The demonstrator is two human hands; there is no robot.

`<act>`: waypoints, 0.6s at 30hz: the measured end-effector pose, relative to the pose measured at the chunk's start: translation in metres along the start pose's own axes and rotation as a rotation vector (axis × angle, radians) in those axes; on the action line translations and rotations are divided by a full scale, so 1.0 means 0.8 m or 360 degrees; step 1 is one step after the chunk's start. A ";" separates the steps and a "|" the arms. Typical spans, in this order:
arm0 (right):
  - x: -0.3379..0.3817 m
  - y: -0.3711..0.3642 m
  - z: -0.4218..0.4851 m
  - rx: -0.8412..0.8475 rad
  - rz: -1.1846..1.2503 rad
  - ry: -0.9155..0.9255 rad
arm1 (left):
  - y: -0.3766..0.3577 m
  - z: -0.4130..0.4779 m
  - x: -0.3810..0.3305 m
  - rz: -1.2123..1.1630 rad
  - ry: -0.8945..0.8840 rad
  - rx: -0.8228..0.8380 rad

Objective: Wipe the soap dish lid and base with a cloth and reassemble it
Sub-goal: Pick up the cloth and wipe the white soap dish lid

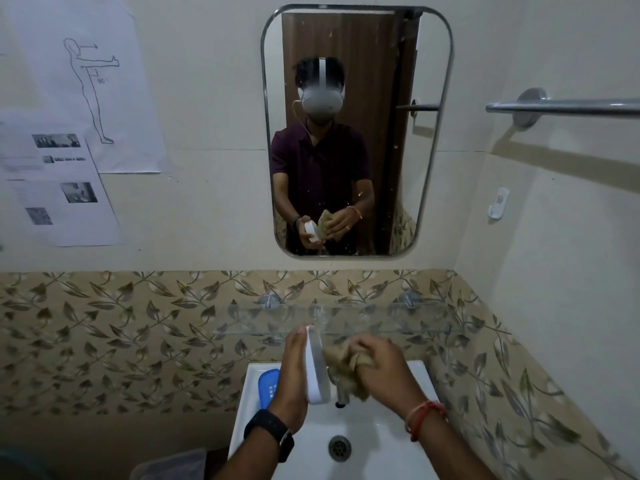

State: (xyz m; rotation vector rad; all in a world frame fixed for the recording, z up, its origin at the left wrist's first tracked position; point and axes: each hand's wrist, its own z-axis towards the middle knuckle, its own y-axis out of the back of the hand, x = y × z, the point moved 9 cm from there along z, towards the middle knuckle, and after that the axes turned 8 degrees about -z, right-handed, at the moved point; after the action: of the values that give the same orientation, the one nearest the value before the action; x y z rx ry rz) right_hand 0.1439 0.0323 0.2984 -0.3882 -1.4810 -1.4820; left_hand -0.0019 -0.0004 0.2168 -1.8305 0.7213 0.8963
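My left hand (pixel 292 375) holds a white soap dish part (pixel 317 367) on edge above the sink, its hollow side facing right. My right hand (pixel 381 368) grips a bunched tan cloth (pixel 343 362), which touches the white part's inner face. A blue perforated soap dish piece (pixel 268 386) lies on the sink's back left ledge, partly hidden behind my left wrist. Whether the white part is the lid or the base cannot be told.
A white sink (pixel 381 441) with a drain (pixel 340 447) sits below my hands, and a metal tap (pixel 341 393) pokes out under the cloth. A glass shelf (pixel 381 317) runs behind the hands. A mirror (pixel 356 129) hangs above, a towel bar (pixel 561 107) at right.
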 end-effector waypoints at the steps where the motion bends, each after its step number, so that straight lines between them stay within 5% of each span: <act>1: -0.003 0.017 0.003 -0.0198 0.0154 -0.0074 | -0.003 0.001 -0.007 0.0008 -0.0057 0.0050; 4: 0.007 0.019 0.005 -0.0400 0.0380 -0.0140 | -0.008 0.003 -0.008 0.0028 -0.0097 0.0091; 7: 0.043 -0.024 -0.007 -0.0162 0.0103 0.0149 | -0.021 -0.003 -0.002 0.0075 -0.0079 0.0194; 10: 0.054 -0.051 -0.046 -0.0067 -0.0062 0.0452 | -0.010 -0.001 -0.012 0.0105 -0.0183 0.0027; 15: 0.014 -0.094 -0.085 0.0256 -0.0072 0.0386 | 0.016 0.011 -0.027 0.0210 -0.0137 -0.0147; 18: 0.028 -0.068 -0.065 -0.0053 0.0028 0.0298 | 0.011 0.012 0.001 0.0088 -0.0083 -0.0035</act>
State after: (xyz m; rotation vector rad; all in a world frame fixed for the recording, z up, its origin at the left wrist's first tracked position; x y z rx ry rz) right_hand 0.1110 -0.0340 0.2729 -0.2738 -1.3029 -1.4885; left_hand -0.0105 0.0052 0.2089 -1.8070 0.7352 0.9883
